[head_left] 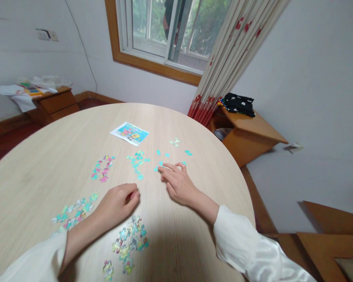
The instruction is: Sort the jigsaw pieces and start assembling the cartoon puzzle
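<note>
My left hand (117, 203) rests on the round wooden table (47, 164), its fingers curled in a loose fist; nothing shows inside it. Stretched flat on the table, my right hand (178, 183) has its fingertips touching a small teal puzzle piece (159, 166). Loose jigsaw pieces lie in groups: a teal cluster (137, 161) ahead of my hands, a pink and green cluster (102, 169) to the left, another group (75, 209) beside my left forearm, and a cluster (129, 239) between my forearms. A printed reference picture (130, 133) lies farther back.
A few more teal pieces (175, 141) lie near the table's far right. A wooden side cabinet (248, 131) with a black dotted cloth (239, 104) stands by the curtain (223, 70). Another low cabinet (54, 102) with papers stands at the left wall.
</note>
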The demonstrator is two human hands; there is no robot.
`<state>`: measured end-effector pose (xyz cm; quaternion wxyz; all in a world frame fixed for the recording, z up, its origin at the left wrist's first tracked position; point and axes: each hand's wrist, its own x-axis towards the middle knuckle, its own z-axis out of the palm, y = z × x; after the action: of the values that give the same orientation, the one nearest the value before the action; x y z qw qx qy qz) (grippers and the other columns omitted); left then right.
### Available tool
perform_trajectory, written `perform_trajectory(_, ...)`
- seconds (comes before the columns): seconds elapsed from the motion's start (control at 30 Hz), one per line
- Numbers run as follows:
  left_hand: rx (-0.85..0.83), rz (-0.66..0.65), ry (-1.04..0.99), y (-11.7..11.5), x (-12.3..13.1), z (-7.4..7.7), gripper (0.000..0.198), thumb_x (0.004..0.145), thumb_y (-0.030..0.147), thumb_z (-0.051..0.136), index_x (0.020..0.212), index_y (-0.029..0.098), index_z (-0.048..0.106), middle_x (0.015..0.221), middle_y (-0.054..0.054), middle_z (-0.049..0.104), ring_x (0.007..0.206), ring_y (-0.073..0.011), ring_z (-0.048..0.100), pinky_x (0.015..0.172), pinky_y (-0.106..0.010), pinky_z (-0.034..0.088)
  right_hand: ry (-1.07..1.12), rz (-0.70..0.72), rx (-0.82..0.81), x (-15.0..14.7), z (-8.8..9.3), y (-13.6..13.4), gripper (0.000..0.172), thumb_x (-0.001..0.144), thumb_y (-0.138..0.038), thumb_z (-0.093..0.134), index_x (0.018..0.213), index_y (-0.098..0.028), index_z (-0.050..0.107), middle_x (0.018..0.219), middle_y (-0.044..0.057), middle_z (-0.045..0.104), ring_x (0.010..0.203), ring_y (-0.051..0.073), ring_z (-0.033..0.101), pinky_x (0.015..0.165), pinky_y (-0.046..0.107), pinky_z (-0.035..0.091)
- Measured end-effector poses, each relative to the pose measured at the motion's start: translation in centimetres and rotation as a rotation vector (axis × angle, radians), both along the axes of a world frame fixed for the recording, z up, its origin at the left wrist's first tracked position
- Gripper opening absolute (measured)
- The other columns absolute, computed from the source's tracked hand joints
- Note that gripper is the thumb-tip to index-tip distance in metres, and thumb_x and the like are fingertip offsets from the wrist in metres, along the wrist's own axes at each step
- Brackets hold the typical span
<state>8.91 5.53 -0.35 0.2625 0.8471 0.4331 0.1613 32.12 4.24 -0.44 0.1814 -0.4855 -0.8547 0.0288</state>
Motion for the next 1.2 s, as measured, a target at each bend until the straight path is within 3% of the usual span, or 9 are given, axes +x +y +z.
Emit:
perform_trajectory(0.1, -0.018, 0.001, -0.003, 0.0, 0.0, -0.1, 0.029, 0.084, 0.035, 0.033, 0.059, 0.021, 0.036, 0.055, 0.000, 0.047, 0.055, -0.0153, 0.047, 0.055, -0.028, 0.033, -0.030, 0.054, -0.027, -0.7, -0.3, 0.7, 0.027, 0.079, -0.004, 0.039, 0.094, -0.018, 0.057, 0.120, 0.010, 0.065, 0.126, 0.023, 0.046, 0.103, 0.046, 0.021)
perform_trajectory(0.3, -0.015, -0.002, -0.005, 0.0, 0.1, 0.1, 0.029, 0.083, 0.034, 0.033, 0.058, 0.021, 0.037, 0.054, 0.001, 0.047, 0.055, -0.0150, 0.047, 0.054, -0.027, 0.033, 0.000, -0.087, -0.004, 0.8, 0.2, 2.1, 0.040, 0.078, -0.003, 0.036, 0.109, -0.016, 0.057, 0.104, 0.010, 0.069, 0.123, 0.024, 0.049, 0.100, 0.047, 0.023)
perform_trajectory(0.37, -0.016, -0.010, -0.004, 0.0, 0.1, 0.2, 0.029, 0.083, 0.035, 0.033, 0.058, 0.021, 0.037, 0.054, 0.000, 0.048, 0.055, -0.0154, 0.048, 0.054, -0.027, 0.033, 0.027, -0.113, 0.033, 2.0, 0.7, 1.4, 0.043, 0.077, -0.002, 0.036, 0.111, -0.016, 0.056, 0.100, 0.009, 0.069, 0.121, 0.024, 0.050, 0.099, 0.046, 0.024)
perform_trajectory(0.47, -0.013, -0.017, 0.008, 0.0, 0.1, 0.3, 0.030, 0.084, 0.037, 0.032, 0.058, 0.021, 0.037, 0.055, -0.001, 0.049, 0.055, -0.0160, 0.049, 0.055, -0.028, 0.034, 0.065, -0.167, 0.096, 4.1, 1.1, -0.9, 0.032, 0.078, -0.003, 0.036, 0.094, -0.019, 0.059, 0.089, 0.006, 0.071, 0.110, 0.023, 0.057, 0.095, 0.043, 0.025)
perform_trajectory(0.63, -0.004, -0.030, 0.035, 0.1, 0.1, 0.2, 0.032, 0.084, 0.038, 0.029, 0.058, 0.021, 0.036, 0.055, -0.001, 0.049, 0.055, -0.0164, 0.049, 0.055, -0.029, 0.033, 0.076, -0.232, 0.072, 6.0, 0.2, -4.2, 0.025, 0.077, -0.003, 0.037, 0.082, -0.019, 0.056, 0.087, 0.005, 0.071, 0.102, 0.022, 0.060, 0.090, 0.041, 0.027)
perform_trajectory(0.87, -0.002, -0.002, 0.028, 0.1, -0.1, 0.2, 0.032, 0.083, 0.040, 0.032, 0.058, 0.022, 0.036, 0.054, -0.001, 0.050, 0.054, -0.0164, 0.049, 0.054, -0.028, 0.033, 0.114, -0.166, -0.055, 4.3, -0.5, 0.2, 0.034, 0.077, -0.002, 0.035, 0.096, -0.018, 0.059, 0.107, 0.009, 0.069, 0.121, 0.023, 0.051, 0.098, 0.044, 0.025)
perform_trajectory(0.97, -0.006, 0.006, 0.023, 0.1, -0.1, 0.4, 0.032, 0.083, 0.041, 0.031, 0.057, 0.022, 0.033, 0.053, -0.001, 0.049, 0.052, -0.0161, 0.048, 0.054, -0.028, 0.032, 0.132, -0.283, 0.066, 5.0, -0.2, 1.3, 0.033, 0.078, -0.002, 0.035, 0.095, -0.017, 0.059, 0.101, 0.009, 0.070, 0.117, 0.023, 0.054, 0.097, 0.044, 0.024)
perform_trajectory(1.07, -0.002, -0.003, 0.020, 0.0, 0.0, 0.4, 0.032, 0.083, 0.041, 0.031, 0.057, 0.022, 0.033, 0.053, -0.001, 0.049, 0.053, -0.0164, 0.048, 0.054, -0.028, 0.032, 0.128, -0.454, 0.114, 6.2, -0.3, 1.0, 0.027, 0.080, -0.003, 0.035, 0.082, -0.018, 0.058, 0.097, 0.009, 0.071, 0.107, 0.023, 0.058, 0.095, 0.044, 0.024)
perform_trajectory(1.2, -0.005, -0.014, 0.026, 0.0, 0.1, 0.0, 0.032, 0.082, 0.041, 0.030, 0.058, 0.022, 0.034, 0.054, -0.001, 0.048, 0.053, -0.0160, 0.048, 0.055, -0.028, 0.032, 0.093, -0.421, 0.019, 6.1, -1.2, 1.3, 0.027, 0.079, -0.003, 0.036, 0.078, -0.018, 0.058, 0.093, 0.008, 0.071, 0.106, 0.022, 0.057, 0.094, 0.042, 0.025)
